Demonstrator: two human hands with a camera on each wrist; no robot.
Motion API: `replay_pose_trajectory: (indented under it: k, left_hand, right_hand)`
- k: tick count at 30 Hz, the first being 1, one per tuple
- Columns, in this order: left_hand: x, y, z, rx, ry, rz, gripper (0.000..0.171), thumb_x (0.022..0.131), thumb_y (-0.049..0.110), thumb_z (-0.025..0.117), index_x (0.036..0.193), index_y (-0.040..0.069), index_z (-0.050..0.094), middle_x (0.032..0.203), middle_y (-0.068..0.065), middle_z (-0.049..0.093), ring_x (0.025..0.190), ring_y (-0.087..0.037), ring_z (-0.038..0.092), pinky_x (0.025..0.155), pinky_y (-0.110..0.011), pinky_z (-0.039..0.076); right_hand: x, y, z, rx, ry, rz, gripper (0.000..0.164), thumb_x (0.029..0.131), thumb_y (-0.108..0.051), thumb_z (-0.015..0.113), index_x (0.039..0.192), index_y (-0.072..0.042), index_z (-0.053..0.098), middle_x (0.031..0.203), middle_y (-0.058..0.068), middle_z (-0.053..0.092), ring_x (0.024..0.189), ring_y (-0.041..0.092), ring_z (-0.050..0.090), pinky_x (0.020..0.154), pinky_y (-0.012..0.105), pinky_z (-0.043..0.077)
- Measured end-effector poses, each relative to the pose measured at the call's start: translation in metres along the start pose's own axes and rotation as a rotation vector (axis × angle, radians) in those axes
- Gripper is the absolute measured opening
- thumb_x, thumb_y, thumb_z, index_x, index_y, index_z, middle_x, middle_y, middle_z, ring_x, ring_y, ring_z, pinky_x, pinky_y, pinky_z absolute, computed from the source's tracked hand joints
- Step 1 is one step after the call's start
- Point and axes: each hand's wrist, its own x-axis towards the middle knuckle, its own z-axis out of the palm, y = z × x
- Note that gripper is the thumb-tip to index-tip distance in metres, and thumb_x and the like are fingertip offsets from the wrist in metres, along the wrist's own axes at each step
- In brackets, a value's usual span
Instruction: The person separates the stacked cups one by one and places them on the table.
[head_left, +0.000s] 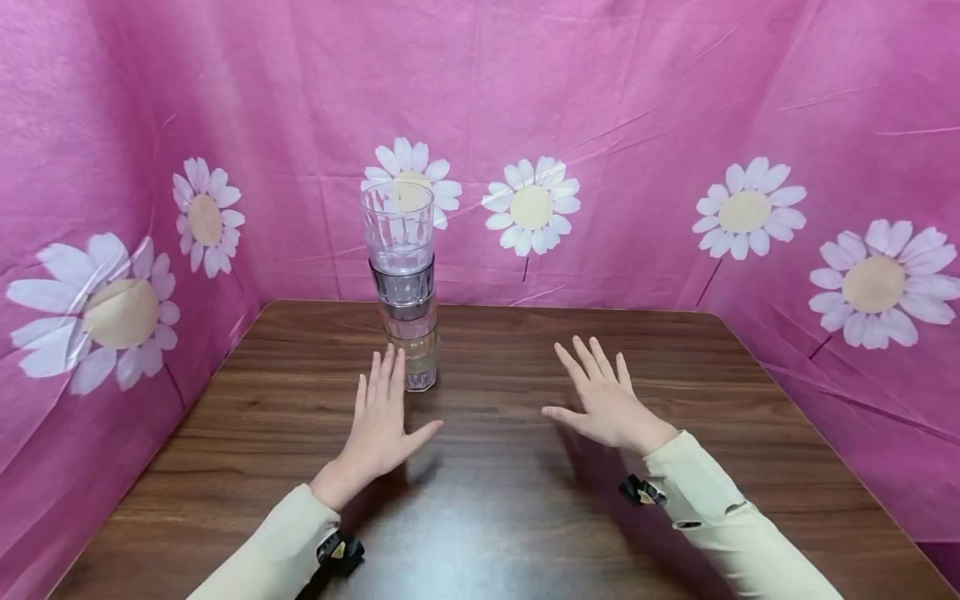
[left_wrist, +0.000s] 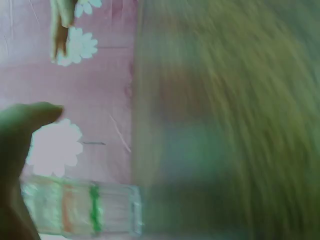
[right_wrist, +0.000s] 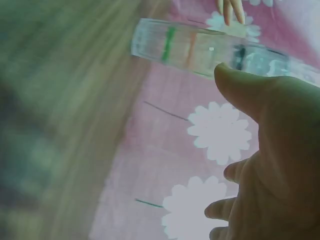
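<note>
A tall stack of see-through cups (head_left: 405, 287) stands upright on the wooden table, left of the middle. Its top cup (head_left: 398, 229) is clear, the one under it is smoky grey, and pinkish and yellowish tints show lower down. My left hand (head_left: 380, 425) is spread just in front of the stack, fingertips overlapping its lower part in the head view, thumb out to the right. Farther right, my right hand (head_left: 603, 408) hovers over the table with fingers spread, holding nothing. In the right wrist view the stack (right_wrist: 200, 50) appears beyond the thumb; in the left wrist view the stack (left_wrist: 82, 207) shows beside the hand.
The brown table (head_left: 487, 467) has its far edge close to a pink cloth backdrop (head_left: 465, 100) printed with white daisies, which also hangs along both sides. Dark cameras sit at both wrists, on the pale sleeves (head_left: 705, 483).
</note>
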Motion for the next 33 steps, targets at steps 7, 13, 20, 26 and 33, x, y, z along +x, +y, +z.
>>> replay_pose_trajectory:
  k: [7, 13, 20, 26, 33]
  left_hand:
    - [0.017, -0.021, 0.004, -0.318, 0.171, -0.155, 0.121, 0.076, 0.032, 0.085, 0.157, 0.0, 0.001, 0.16, -0.029, 0.009, 0.146, -0.045, 0.012, 0.116, -0.062, 0.016]
    - [0.03, -0.036, 0.013, -0.612, 0.185, -0.266, 0.122, 0.075, 0.01, 0.086, 0.156, 0.0, -0.004, 0.159, -0.029, 0.008, 0.146, -0.043, 0.012, 0.12, -0.053, 0.015]
    - [0.038, -0.05, 0.025, -0.713, 0.179, -0.304, 0.123, 0.073, 0.005, 0.087, 0.156, 0.0, -0.003, 0.159, -0.03, 0.013, 0.146, -0.045, 0.015, 0.118, -0.057, 0.017]
    - [0.042, -0.055, 0.033, -0.826, 0.132, -0.31, 0.122, 0.072, -0.001, 0.085, 0.156, 0.0, -0.003, 0.158, -0.03, 0.019, 0.144, -0.045, 0.021, 0.119, -0.054, 0.019]
    - [0.047, -0.059, 0.041, -0.922, 0.077, -0.293, 0.125, 0.067, -0.011, 0.084, 0.156, -0.001, -0.004, 0.154, -0.032, 0.026, 0.14, -0.046, 0.028, 0.118, -0.052, 0.022]
  right_hand:
    - [0.021, -0.014, -0.031, -0.018, 0.015, -0.055, 0.094, 0.092, -0.048, 0.066, 0.159, -0.008, 0.014, 0.163, 0.023, 0.008, 0.149, 0.042, -0.003, 0.113, 0.069, -0.004]
    - [0.042, -0.028, -0.058, -0.026, 0.031, -0.075, 0.096, 0.091, -0.048, 0.067, 0.159, -0.008, 0.012, 0.163, 0.022, 0.008, 0.149, 0.04, -0.005, 0.116, 0.065, -0.005]
    - [0.069, -0.043, -0.078, 0.0, 0.062, -0.114, 0.097, 0.091, -0.047, 0.068, 0.159, -0.008, 0.012, 0.164, 0.02, 0.009, 0.15, 0.037, -0.005, 0.117, 0.061, -0.004]
    - [0.09, -0.052, -0.087, 0.076, 0.103, -0.148, 0.094, 0.091, -0.045, 0.067, 0.159, -0.007, 0.014, 0.162, 0.023, 0.013, 0.15, 0.038, -0.002, 0.119, 0.058, -0.003]
    - [0.113, -0.062, -0.093, 0.193, 0.165, -0.164, 0.098, 0.088, -0.045, 0.071, 0.158, -0.007, 0.015, 0.161, 0.02, 0.019, 0.15, 0.035, 0.004, 0.122, 0.048, 0.006]
